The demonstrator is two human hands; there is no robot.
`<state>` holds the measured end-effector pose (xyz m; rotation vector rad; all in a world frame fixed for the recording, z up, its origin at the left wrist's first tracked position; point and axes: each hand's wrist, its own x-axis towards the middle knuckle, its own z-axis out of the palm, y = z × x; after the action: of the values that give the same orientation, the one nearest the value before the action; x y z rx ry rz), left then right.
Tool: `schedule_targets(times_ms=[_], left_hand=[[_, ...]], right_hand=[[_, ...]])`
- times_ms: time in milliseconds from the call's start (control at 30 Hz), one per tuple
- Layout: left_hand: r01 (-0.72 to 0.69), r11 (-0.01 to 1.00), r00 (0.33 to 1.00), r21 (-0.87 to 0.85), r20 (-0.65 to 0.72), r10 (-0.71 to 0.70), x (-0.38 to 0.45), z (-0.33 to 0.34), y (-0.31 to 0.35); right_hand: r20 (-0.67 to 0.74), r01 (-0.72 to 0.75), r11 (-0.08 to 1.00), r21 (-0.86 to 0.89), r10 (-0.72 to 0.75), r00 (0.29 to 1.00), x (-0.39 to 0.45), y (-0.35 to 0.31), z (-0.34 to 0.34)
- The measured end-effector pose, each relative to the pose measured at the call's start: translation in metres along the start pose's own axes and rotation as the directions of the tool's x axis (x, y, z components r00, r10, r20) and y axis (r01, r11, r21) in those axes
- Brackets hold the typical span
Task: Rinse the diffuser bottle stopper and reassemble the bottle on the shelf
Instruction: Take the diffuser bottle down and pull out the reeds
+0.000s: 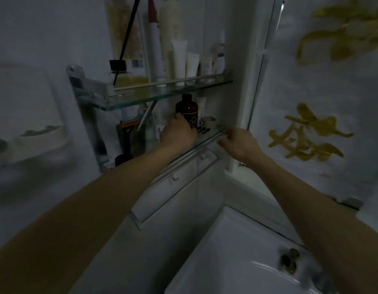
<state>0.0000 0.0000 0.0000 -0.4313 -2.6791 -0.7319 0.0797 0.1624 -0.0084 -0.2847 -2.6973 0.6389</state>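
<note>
The scene is dim and somewhat blurred. Two glass shelves are fixed to a white wall above a white sink (237, 251). On the upper shelf (154, 96), at its left end, stands the diffuser bottle (120, 78), a clear bottle with yellowish liquid, a black collar at its neck and dark reeds (128, 32) rising steeply out of it. Whether its stopper is in place cannot be told at this sharpness. To its right on the same shelf stand several white tubes (179, 60) and small bottles.

Both hands are at the lower shelf (211, 135), well apart from the diffuser bottle, which sits above and to the left of them. The left hand (177, 132) reaches over the shelf's front edge, and its fingers (178, 117) curl against the lower left side of a dark brown bottle (187, 110) with a pale emblem. They touch it, but whether they truly grip it cannot be told. The right hand (239, 143) is at the right end of the lower shelf, its fingers loosely curled near the front rail. Contact with the rail, or anything small held between them, cannot be made out.

A razor with an orange band (127, 128) stands at the left of the lower shelf. A curtain with yellow figures (311, 132) hangs on the right.
</note>
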Motion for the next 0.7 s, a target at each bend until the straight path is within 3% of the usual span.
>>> schedule_targets(times_ms=[167,367,567,700], left_hand=[[0.141,0.978,0.990,-0.156,0.006,-0.142,0.017,0.012,-0.002],[0.199,0.859,0.978,-0.473,0.039,-0.205,0.039,0.027,-0.007],[0.154,0.849,0.980,-0.505,-0.029,-0.195,0.046,0.031,-0.009],[0.049,0.871,0.996,-0.488,-0.047,-0.082,0.035,0.035,0.007]], right_hand=[[0.062,-0.002,0.999,0.049,-0.001,0.998,0.020,0.004,0.013],[0.115,0.025,0.995,0.099,-0.037,0.993,0.042,0.004,0.025],[0.147,0.033,0.984,0.175,-0.060,0.987,0.053,0.002,0.030],[0.117,0.019,0.966,0.259,-0.051,0.992,0.052,0.008,0.027]])
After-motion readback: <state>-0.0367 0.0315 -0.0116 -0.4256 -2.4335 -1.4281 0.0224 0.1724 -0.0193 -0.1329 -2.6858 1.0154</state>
